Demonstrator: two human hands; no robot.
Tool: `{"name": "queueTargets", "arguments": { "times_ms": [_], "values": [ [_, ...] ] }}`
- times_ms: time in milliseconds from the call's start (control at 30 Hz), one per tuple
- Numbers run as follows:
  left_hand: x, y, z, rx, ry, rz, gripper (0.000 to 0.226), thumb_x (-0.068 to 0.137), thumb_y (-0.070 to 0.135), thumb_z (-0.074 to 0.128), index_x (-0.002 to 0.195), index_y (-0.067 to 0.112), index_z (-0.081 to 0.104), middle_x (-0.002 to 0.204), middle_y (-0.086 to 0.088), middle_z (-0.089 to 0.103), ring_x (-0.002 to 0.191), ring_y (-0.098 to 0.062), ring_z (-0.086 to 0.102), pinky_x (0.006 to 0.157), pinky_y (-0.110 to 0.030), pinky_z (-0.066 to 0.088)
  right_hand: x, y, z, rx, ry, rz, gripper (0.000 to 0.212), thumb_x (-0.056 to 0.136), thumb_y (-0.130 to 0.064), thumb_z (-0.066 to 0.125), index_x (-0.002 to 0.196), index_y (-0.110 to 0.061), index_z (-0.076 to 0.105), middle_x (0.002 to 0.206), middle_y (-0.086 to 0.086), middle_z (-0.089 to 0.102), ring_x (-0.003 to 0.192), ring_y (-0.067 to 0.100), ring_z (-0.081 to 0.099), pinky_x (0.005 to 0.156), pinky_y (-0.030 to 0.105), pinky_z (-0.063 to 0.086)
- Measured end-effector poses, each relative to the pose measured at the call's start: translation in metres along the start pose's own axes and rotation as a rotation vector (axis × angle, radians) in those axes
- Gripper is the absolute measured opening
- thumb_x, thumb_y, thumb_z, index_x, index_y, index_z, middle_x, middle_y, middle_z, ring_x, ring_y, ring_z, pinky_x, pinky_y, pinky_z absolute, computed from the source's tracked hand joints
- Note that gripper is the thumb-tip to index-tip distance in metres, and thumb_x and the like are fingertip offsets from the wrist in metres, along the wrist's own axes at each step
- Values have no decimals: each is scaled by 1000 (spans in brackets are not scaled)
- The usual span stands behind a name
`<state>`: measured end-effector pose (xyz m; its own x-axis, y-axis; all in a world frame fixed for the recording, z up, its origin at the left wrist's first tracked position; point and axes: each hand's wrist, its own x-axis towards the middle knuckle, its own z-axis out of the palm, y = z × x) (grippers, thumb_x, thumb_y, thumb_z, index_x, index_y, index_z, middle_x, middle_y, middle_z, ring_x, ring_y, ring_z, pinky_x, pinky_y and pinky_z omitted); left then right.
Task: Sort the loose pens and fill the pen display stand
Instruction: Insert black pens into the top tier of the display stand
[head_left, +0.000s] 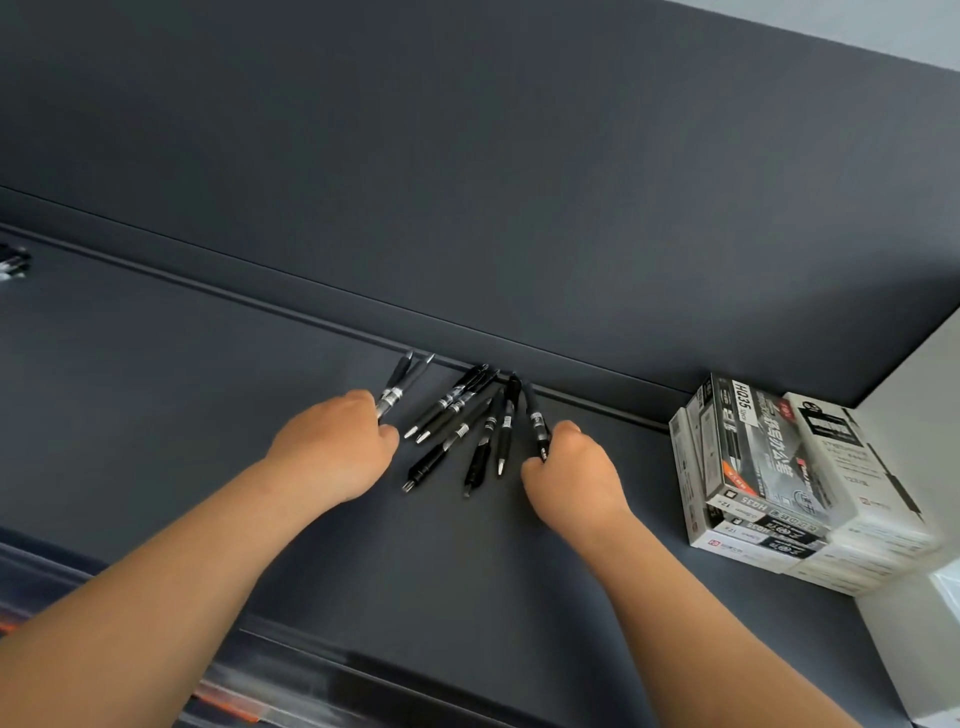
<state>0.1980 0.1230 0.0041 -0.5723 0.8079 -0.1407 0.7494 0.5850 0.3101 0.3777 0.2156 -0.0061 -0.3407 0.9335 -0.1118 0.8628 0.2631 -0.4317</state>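
Head view. Loose pens (462, 421) lie fanned on the dark counter (208, 415), left of the stack of pen boxes (769, 467). Left hand (337, 447), beyond the fan from the boxes, curls round two pens (397, 389). Right hand (571, 467), on the boxes' side, pinches one black pen (537, 423) near its lower end. Best, I judge: lift each clear of the fan, tips all one way, before bundling. No stand that I can make out.

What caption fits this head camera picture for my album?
Left hand and right hand grip pens beside the loose pile, boxes stacked nearby.
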Motion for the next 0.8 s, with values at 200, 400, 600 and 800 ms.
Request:
{"name": "queueTargets", "arguments": {
  "times_ms": [200,400,600,800],
  "values": [
    [20,22,6,-42,66,67,17,96,27,36,90,11,40,83,0,46,77,-23,47,63,-31,32,5,5,-1,12,-1,-33,20,94,-8,38,113,-3,42,94,10,56,76,22,47,64,24,35],
    [43,50,19,27,-22,109,37,96,39,48,118,9,42,123,-11,48,110,-31,50,76,-33,35,5,16,1,304,1,-8,7,91,-4,38,95,-10,39,65,0,42,54,16,40,53,27,35],
    [55,55,19,79,-131,72,35,91,35,56,110,9,42,106,-7,55,88,-24,52,68,-31,38,-2,20,-13,535,-5,-2,15,94,-7,39,104,-14,48,79,7,58,61,19,49,54,27,44],
    [52,57,10,132,-178,111,18,88,26,52,78,16,42,76,-1,50,64,-16,48,51,-27,34,-12,16,-27,713,-66,-19,13,97,-14,42,102,-20,52,84,-7,63,54,4,52,53,15,42]
  ]
}}
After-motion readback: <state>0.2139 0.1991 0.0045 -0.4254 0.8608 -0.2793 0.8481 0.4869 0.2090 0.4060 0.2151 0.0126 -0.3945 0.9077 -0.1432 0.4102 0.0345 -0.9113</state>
